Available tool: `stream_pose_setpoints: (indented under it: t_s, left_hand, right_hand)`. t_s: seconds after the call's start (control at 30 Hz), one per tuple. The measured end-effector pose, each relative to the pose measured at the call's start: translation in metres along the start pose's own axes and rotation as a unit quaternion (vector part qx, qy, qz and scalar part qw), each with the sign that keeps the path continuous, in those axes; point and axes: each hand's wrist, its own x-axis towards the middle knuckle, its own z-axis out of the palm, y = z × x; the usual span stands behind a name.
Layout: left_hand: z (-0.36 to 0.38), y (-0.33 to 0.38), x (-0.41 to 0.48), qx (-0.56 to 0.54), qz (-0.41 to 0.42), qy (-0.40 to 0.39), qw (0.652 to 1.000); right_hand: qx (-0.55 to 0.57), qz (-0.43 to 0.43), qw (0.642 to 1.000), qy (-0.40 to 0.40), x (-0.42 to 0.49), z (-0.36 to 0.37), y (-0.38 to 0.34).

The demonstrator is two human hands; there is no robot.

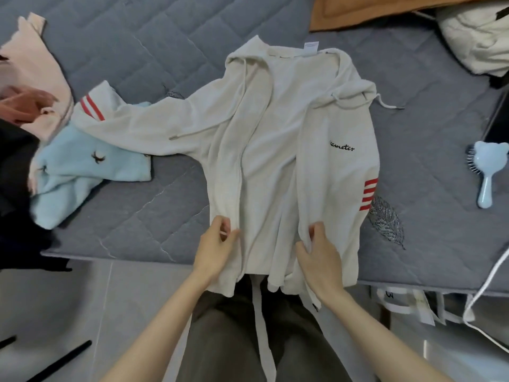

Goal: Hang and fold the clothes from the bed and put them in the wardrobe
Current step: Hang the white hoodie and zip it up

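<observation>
A white hooded jacket (278, 150) with red sleeve stripes and black script lies open, front up, on the grey quilted bed (154, 59). Its hem hangs over the near bed edge. My left hand (217, 246) pinches the left front panel near the hem. Over on the other side, my right hand (319, 255) pinches the right front panel at the same height. One sleeve stretches out to the left; the other is folded along the right side.
A light blue garment (80, 175), a pink garment (35, 64) and dark clothing (13, 172) lie at the left. A brown cloth (366, 9) and a white bundle (479, 34) sit at the far right. A blue hairbrush (486, 172) and a white cable (493, 274) lie at the right edge.
</observation>
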Motion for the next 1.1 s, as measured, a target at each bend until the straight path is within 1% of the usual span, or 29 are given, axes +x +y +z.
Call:
stream_pose_setpoints:
  t_s: [0.03,0.1,0.13,0.17,0.2,0.23,0.3,0.37,0.4,0.43,0.5,0.53,0.6,0.67,0.7,0.77,0.83,0.87,0.93,0.97,1.03,1.1]
  left_hand:
    - [0.002,0.008,-0.007,-0.021,0.020,-0.061,0.998]
    - [0.014,0.020,-0.022,-0.022,0.040,-0.188,0.981]
    - [0.021,0.021,-0.026,-0.005,0.041,-0.219,0.975]
    - [0.027,0.019,-0.028,0.012,0.036,-0.217,0.975]
    - [0.030,0.015,-0.028,0.022,0.023,-0.187,0.982]
    - [0.031,0.010,-0.025,0.028,0.005,-0.134,0.991]
    - [0.027,-0.002,-0.017,0.039,-0.024,-0.001,0.999]
    - [0.021,-0.015,-0.006,0.048,-0.063,0.109,0.991]
    - [0.019,-0.021,0.000,0.050,-0.097,0.138,0.984]
    - [0.016,-0.027,0.006,0.046,-0.135,0.145,0.979]
    - [0.015,-0.039,0.017,0.042,-0.202,0.109,0.972]
    - [0.015,-0.044,0.021,0.054,-0.219,0.090,0.970]
    - [0.017,-0.053,0.029,0.090,-0.220,0.074,0.969]
    - [0.017,-0.057,0.033,0.095,-0.191,0.066,0.975]
    - [0.015,-0.059,0.033,0.068,-0.177,0.078,0.979]
    - [0.002,-0.061,0.031,-0.021,-0.167,0.142,0.975]
    - [-0.022,-0.067,0.025,-0.084,-0.167,0.227,0.956]
    - [-0.038,-0.072,0.023,-0.088,-0.161,0.262,0.947]
    - [-0.072,-0.081,0.023,-0.051,-0.152,0.292,0.943]
    - [-0.086,-0.085,0.025,-0.020,-0.158,0.281,0.946]
    - [-0.102,-0.092,0.035,0.065,-0.196,0.220,0.953]
    - [-0.103,-0.089,0.042,0.146,-0.222,0.162,0.950]
  right_hand:
    - [0.036,-0.012,0.999,-0.007,-0.003,-0.003,-0.005]
    - [0.083,-0.024,0.994,-0.068,-0.002,-0.009,-0.014]
    - [0.077,-0.019,0.991,-0.107,0.000,-0.012,-0.015]
    - [0.063,-0.006,0.989,-0.137,0.004,-0.015,-0.013]
    - [0.054,0.015,0.987,-0.152,0.008,-0.018,-0.010]
    - [0.052,0.036,0.986,-0.153,0.011,-0.021,-0.006]
    - [0.039,0.045,0.991,-0.120,0.016,-0.026,0.000]
    - [0.038,0.044,0.993,-0.103,0.022,-0.025,0.002]
    - [0.050,0.050,0.991,-0.111,0.025,-0.022,0.000]
    - [0.062,0.062,0.988,-0.124,0.030,-0.018,-0.002]
    - [0.077,0.091,0.982,-0.149,0.039,-0.007,-0.006]
    - [0.082,0.105,0.979,-0.157,0.042,0.000,-0.008]
    - [0.105,0.126,0.974,-0.159,0.048,0.014,-0.009]
    - [0.120,0.140,0.972,-0.147,0.051,0.023,-0.009]
    - [0.117,0.143,0.973,-0.141,0.052,0.027,-0.010]
    - [0.095,0.122,0.978,-0.138,0.050,0.033,-0.016]
    - [0.112,0.086,0.982,-0.121,0.045,0.040,-0.026]
    - [0.139,0.074,0.981,-0.112,0.042,0.043,-0.032]
    - [0.167,0.059,0.978,-0.112,0.036,0.051,-0.043]
    - [0.150,0.056,0.980,-0.116,0.034,0.057,-0.046]
    - [0.095,0.065,0.987,-0.108,0.032,0.066,-0.047]
    - [0.073,0.105,0.989,-0.072,0.031,0.071,-0.048]
